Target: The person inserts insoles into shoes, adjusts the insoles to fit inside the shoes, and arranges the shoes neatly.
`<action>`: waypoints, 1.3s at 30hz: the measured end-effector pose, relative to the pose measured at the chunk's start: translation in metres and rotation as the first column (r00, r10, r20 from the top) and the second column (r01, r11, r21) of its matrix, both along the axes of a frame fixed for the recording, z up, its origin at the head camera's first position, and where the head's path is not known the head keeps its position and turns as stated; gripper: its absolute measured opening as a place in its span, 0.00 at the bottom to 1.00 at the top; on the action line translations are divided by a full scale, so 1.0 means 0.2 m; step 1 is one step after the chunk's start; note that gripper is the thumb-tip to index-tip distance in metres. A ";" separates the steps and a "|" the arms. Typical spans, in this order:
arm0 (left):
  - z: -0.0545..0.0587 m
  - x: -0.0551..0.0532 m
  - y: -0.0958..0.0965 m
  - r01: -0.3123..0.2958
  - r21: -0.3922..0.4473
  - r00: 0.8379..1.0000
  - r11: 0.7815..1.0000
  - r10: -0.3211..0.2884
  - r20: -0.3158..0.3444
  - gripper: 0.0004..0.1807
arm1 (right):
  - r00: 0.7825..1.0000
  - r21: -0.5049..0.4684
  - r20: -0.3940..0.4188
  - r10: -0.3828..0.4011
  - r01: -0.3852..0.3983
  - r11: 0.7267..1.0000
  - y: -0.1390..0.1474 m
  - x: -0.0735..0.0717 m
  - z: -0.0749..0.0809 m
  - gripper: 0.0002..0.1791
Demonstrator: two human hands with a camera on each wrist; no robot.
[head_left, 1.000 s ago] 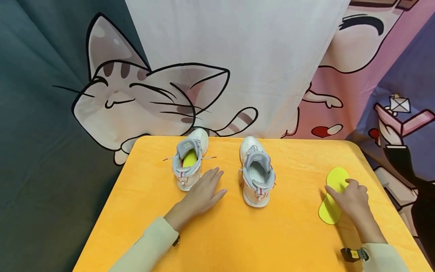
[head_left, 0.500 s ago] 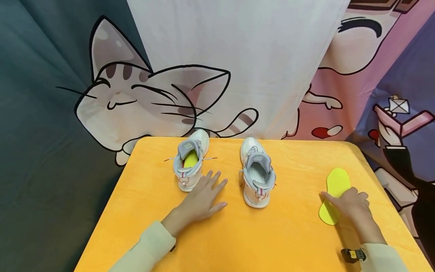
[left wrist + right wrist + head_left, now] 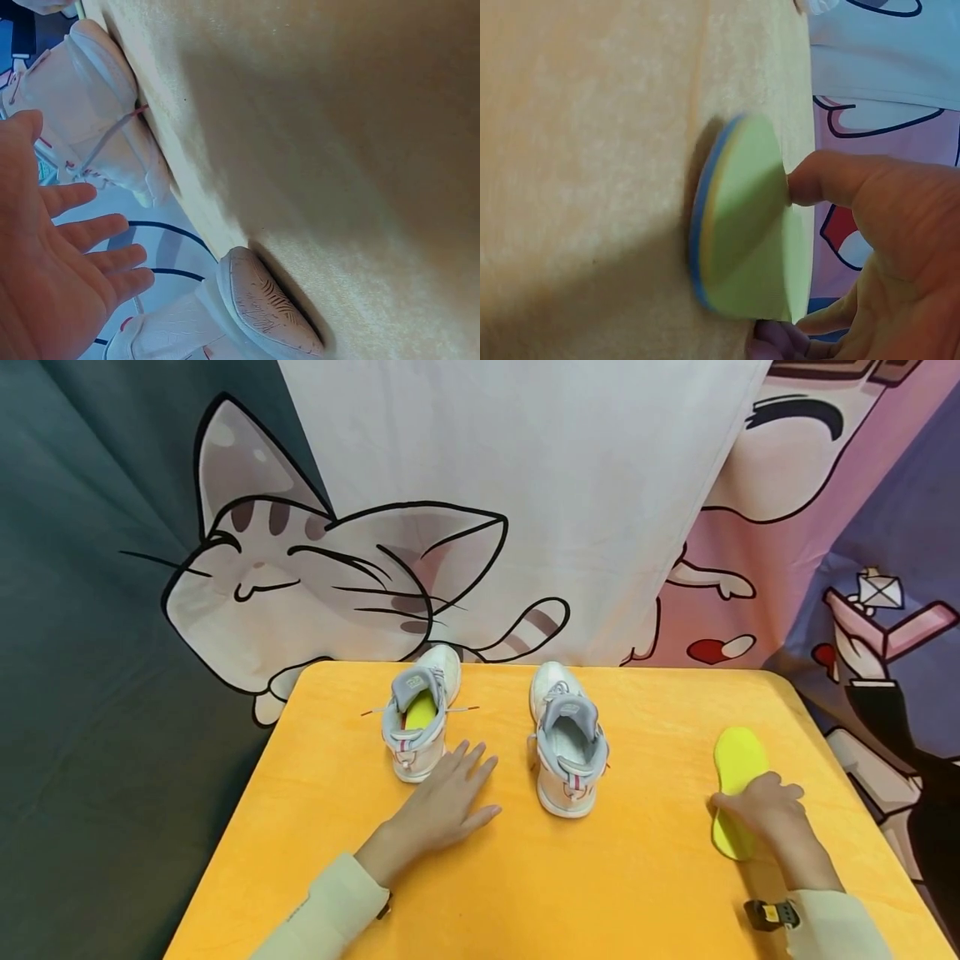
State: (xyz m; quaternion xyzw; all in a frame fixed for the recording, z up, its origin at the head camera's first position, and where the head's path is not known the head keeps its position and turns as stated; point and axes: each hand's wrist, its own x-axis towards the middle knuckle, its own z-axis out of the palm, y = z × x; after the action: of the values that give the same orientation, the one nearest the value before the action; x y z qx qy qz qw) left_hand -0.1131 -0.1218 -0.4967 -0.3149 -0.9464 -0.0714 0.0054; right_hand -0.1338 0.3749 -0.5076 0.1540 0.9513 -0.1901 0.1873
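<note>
one yellow insole (image 3: pixel 740 760) sits pinched by the right hand (image 3: pixel 771 814); a slack hold could let it slip. the left hand (image 3: pixel 441 803) spreads, holding nothing.

The left forearm (image 3: pixel 386 850) is slanting inward, the left hand (image 3: pixel 441 800) is spreading its straight fingers (image 3: pixel 94 231), back upward, and the right hand (image 3: pixel 761 806) is pinching between thumb (image 3: pixel 825 178) and bent fingers (image 3: pixel 829 321).
</note>
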 end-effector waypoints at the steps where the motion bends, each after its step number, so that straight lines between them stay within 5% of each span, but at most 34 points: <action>1: 0.00 0.00 0.00 -0.004 -0.002 1.000 1.000 0.004 0.001 0.39 | 1.000 0.001 -0.005 0.004 -0.004 1.000 0.00 0.00 0.00 0.55; 14: 0.04 -0.01 0.02 -0.043 0.037 0.999 0.998 0.044 -0.012 0.36 | 0.998 -0.047 -0.051 0.021 -0.023 0.999 -0.01 0.01 0.01 0.46; 20: 0.07 -0.01 0.05 -0.036 0.134 0.996 0.990 0.046 -0.075 0.30 | 0.993 -0.077 -0.109 0.048 -0.056 0.995 -0.01 0.01 0.01 0.46; 31: 0.07 -0.02 0.07 -0.019 0.177 0.989 0.984 0.045 -0.140 0.26 | 0.996 -0.131 -0.087 0.035 -0.046 0.990 0.02 -0.01 -0.02 0.52; 39: 0.08 -0.03 0.07 -0.013 0.201 0.989 0.980 0.042 -0.142 0.25 | 0.994 -0.174 -0.078 0.077 -0.090 0.981 0.08 -0.01 0.01 0.42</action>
State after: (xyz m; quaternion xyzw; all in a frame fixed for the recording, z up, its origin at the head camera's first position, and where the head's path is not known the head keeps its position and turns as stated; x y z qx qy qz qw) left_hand -0.1193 -0.1085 -0.4814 -0.3041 -0.9359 -0.1426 0.1067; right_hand -0.1353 0.3908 -0.5061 0.0898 0.9423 -0.2713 0.1742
